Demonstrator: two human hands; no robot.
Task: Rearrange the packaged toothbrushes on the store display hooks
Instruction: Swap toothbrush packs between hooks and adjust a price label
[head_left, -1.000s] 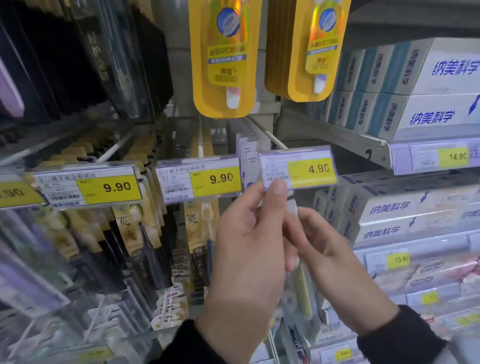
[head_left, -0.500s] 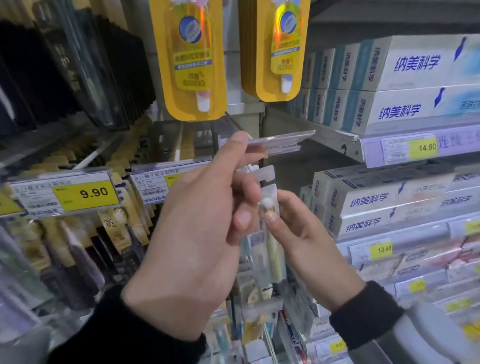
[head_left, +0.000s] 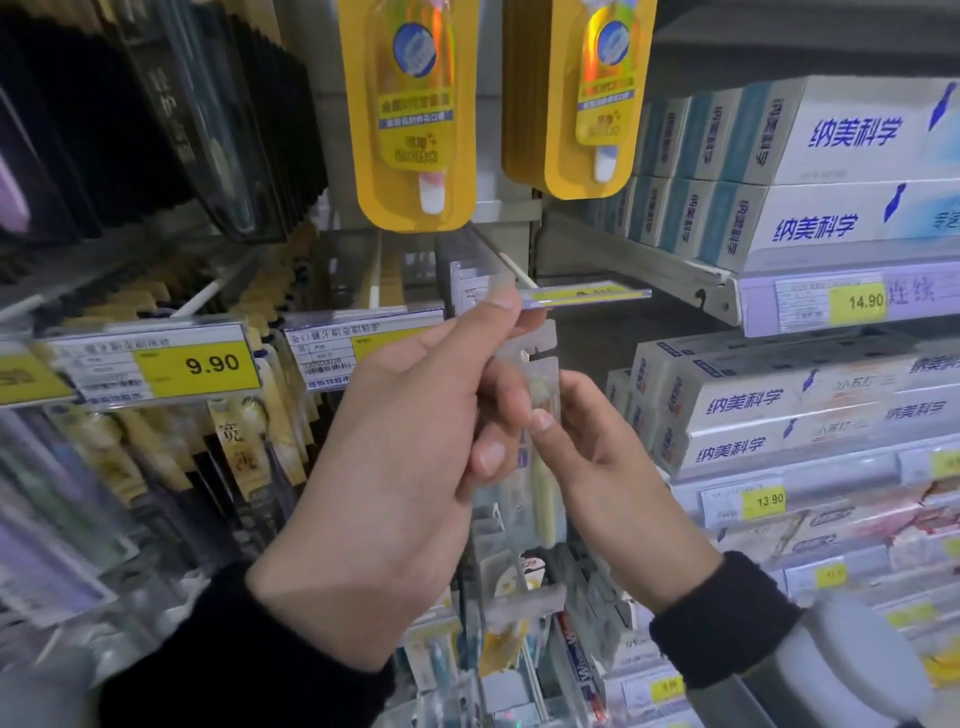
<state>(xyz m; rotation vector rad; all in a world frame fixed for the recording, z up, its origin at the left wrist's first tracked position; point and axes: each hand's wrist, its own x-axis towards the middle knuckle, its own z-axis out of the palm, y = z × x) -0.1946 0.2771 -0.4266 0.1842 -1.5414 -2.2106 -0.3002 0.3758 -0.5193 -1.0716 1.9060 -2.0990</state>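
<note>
A clear packaged toothbrush (head_left: 543, 462) with a pale yellow handle hangs upright at the centre, its white hang tab (head_left: 540, 338) just under the hook. My left hand (head_left: 415, 447) holds the hook's price tag (head_left: 587, 297) flipped up flat with forefinger and thumb, its lower fingers against the pack. My right hand (head_left: 608, 467) pinches the pack near the brush head. The white display hook (head_left: 511, 267) runs back behind the tag, with more clear packs (head_left: 467, 275) on it.
Yellow toothbrush packs (head_left: 415, 119) hang overhead. Gold and black packs (head_left: 244, 441) sit left under 9.90 tags (head_left: 156, 364). Toothpaste boxes (head_left: 779, 405) fill shelves at right. More toothbrush packs (head_left: 509, 634) hang below my hands.
My left hand flipped the 4.90 price tag from facing me up to horizontal. The clear pack rose with my right hand until its tab sits just below the hook.
</note>
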